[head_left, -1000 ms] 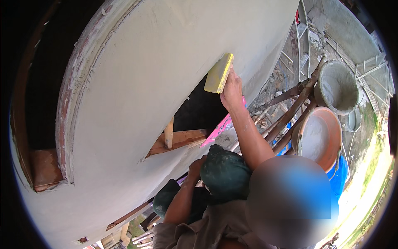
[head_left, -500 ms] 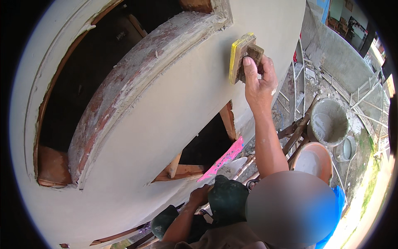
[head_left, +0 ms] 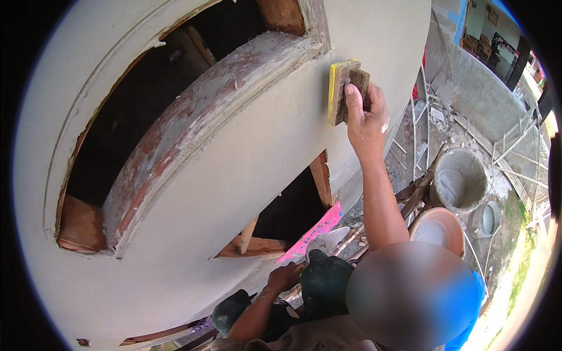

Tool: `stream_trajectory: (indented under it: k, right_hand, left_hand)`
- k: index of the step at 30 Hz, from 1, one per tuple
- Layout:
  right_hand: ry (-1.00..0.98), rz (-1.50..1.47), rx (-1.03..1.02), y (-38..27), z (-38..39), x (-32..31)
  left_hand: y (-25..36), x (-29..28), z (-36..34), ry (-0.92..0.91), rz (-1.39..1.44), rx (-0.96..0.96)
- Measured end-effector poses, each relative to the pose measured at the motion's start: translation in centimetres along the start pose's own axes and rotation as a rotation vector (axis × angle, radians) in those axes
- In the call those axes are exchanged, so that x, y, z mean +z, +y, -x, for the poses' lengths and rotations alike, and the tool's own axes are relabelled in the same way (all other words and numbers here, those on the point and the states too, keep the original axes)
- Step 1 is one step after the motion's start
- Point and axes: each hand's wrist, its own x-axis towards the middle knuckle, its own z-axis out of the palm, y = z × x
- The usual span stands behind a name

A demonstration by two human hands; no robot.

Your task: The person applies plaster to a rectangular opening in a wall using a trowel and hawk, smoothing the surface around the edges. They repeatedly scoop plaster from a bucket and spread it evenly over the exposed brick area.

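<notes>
My right hand (head_left: 367, 120) grips the wooden back of a sponge float (head_left: 346, 92). The float's yellow-edged pad faces the smooth pale plastered wall (head_left: 252, 152) and seems to touch it. Lower down, my left hand (head_left: 283, 277) is closed near my knee around what looks like the handle of a trowel. A grey pointed blade (head_left: 329, 238) shows beyond the knee, while the part between hand and blade is mostly hidden. Above and left of the float runs a rough curved ledge (head_left: 175, 126) below a dark opening.
A wood-framed triangular opening (head_left: 319, 181) lies below the float, with a pink strip (head_left: 310, 234) at its edge. On the right stand a grey mortar bucket (head_left: 462, 178), an orange basin (head_left: 439, 231) and a small pail (head_left: 486, 219). Poles and a ladder (head_left: 420, 126) stand close by. A blurred patch hides the lower right.
The float has turned slightly more upright and shifted a little up along the wall. The whole view has tilted slightly. More of the grey blade shows near my left hand.
</notes>
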Motion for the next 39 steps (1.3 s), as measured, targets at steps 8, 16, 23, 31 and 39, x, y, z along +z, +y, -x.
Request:
stream_trajectory:
  k: [8, 16, 23, 31, 39]
  right_hand:
    - [-0.19, 0.036, 0.013, -4.2, 4.9, -0.8]
    - [-0.092, 0.008, -0.039, -3.5, 3.2, 1.3]
    - [0.022, -0.113, -0.039, 0.5, 3.1, -0.3]
    - [-0.213, -0.091, -0.242, -7.8, 8.9, 3.8]
    - [-0.179, -0.176, -0.195, -11.5, 10.6, 2.8]
  left_hand:
    - [0.3, -0.3, -0.1, 0.053, 0.037, -0.025]
    - [0.5, -0.7, 0.1, 0.01, 0.033, -0.028]
    - [0.5, -0.7, -0.2, 0.081, 0.077, -0.018]
    - [-0.3, -0.8, 0.0, 0.113, 0.109, 0.022]
    - [-0.5, -1.1, 0.0, 0.17, 0.169, 0.028]
